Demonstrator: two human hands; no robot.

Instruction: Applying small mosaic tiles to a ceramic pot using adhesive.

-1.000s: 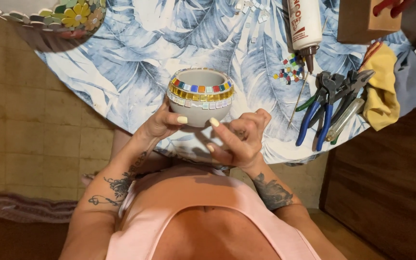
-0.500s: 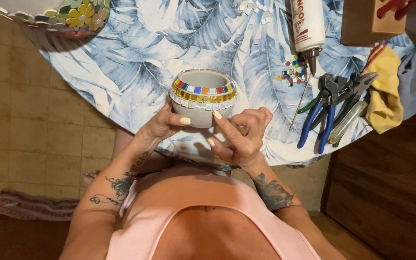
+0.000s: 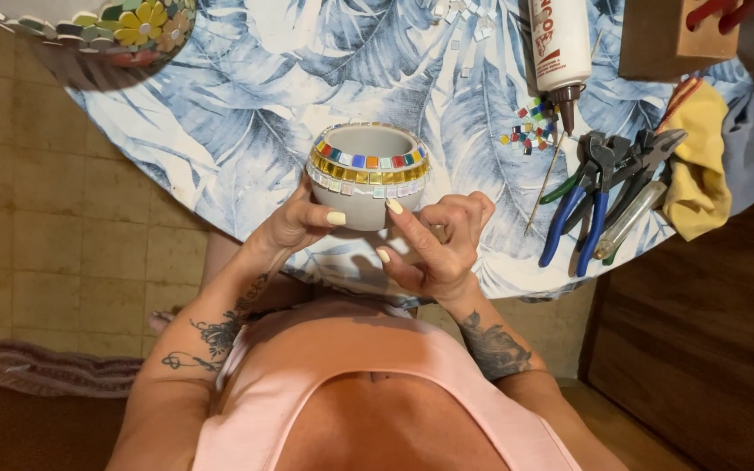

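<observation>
A small grey round bowl (image 3: 366,179) with rows of coloured, gold and white mosaic tiles around its rim is held above the table's near edge. My left hand (image 3: 294,222) grips its left side, thumb across the front. My right hand (image 3: 436,244) sits at its right side; one fingertip presses against the tiled band, the other fingers are curled. I cannot tell whether a tile is under that fingertip.
The round table has a blue leaf-print cloth (image 3: 246,113). On it lie a glue bottle (image 3: 558,48), loose coloured tiles (image 3: 527,131), a thin stick (image 3: 545,179), blue-handled pliers (image 3: 591,196), a yellow cloth (image 3: 698,170) and a wooden block (image 3: 663,39). A flower mosaic piece (image 3: 124,26) sits far left.
The bowl and both hands have shifted slightly; the right fingertip stays on the tiled band.
</observation>
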